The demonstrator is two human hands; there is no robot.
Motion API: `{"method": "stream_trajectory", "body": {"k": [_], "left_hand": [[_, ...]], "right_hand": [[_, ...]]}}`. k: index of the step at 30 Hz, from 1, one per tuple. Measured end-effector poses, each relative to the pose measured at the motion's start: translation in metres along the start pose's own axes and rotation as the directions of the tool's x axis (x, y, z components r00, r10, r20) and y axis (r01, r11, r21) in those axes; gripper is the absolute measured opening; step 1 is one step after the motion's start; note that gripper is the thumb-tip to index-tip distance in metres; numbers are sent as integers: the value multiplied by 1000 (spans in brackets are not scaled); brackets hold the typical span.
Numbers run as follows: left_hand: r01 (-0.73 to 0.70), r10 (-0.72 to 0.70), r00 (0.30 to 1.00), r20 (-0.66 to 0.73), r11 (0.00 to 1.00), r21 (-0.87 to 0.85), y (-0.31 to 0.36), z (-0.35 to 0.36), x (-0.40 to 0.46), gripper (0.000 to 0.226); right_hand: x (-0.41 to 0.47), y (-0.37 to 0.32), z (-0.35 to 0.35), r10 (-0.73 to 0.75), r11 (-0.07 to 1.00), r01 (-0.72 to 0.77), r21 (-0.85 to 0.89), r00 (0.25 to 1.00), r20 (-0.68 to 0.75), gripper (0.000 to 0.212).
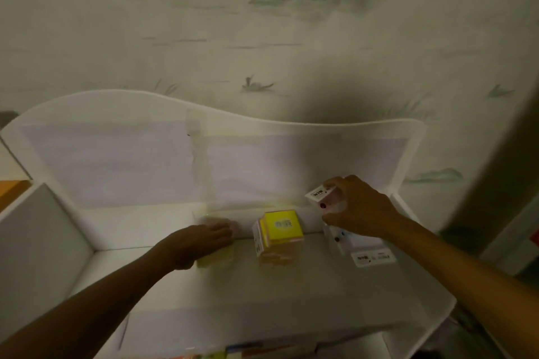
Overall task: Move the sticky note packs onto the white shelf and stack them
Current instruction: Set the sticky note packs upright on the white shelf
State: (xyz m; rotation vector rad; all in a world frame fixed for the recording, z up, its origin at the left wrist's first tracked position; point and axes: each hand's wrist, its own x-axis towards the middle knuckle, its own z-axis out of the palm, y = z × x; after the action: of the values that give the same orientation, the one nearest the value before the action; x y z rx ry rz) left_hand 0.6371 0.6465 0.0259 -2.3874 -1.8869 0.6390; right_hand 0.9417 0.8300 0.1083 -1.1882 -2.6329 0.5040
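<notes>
White shelf [291,285] fills the lower frame, wavy back panel [204,131] at 12 o'clock, against a wall [262,23] painted with pale mountains.

Left hand [201,245], about 8 o'clock of centre: palm down, fingers laid over a pale yellow sticky note pack [215,259] resting on the shelf; whether the fingers curl round it, cannot tell.

Centre: yellow-topped stack of packs [277,239] standing on the shelf, apart from both hands.

Right hand [358,207], 3 o'clock of that stack: thumb and fingers pinching a white-wrapped pack [323,198], tilted, held just above a white stack [355,245] on the shelf. A flat labelled pack [373,258] lies at 5 o'clock of it.
</notes>
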Motion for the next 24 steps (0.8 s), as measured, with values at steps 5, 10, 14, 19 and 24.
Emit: {"method": "stream_trajectory", "body": {"k": [5,10,14,19,24], "left_hand": [[-144,186,970,-160,960,240,-8,3,6,83],[-138,171,963,-210,977,163,-13,13,12,91],[-87,109,971,-211,990,110,-9,8,13,105],[-5,3,986,-168,1000,-13,-8,-19,13,98],[137,-149,978,-145,986,-89,-3,-57,15,79]], "right_hand": [[8,15,4,24,1000,-24,-4,1000,5,69],[8,30,11,73,997,-73,-12,997,26,72],[4,43,14,136,990,-133,-54,989,60,76],[2,60,14,197,979,-190,-78,976,89,77],[0,70,26,261,965,-256,-62,958,120,76]]}}
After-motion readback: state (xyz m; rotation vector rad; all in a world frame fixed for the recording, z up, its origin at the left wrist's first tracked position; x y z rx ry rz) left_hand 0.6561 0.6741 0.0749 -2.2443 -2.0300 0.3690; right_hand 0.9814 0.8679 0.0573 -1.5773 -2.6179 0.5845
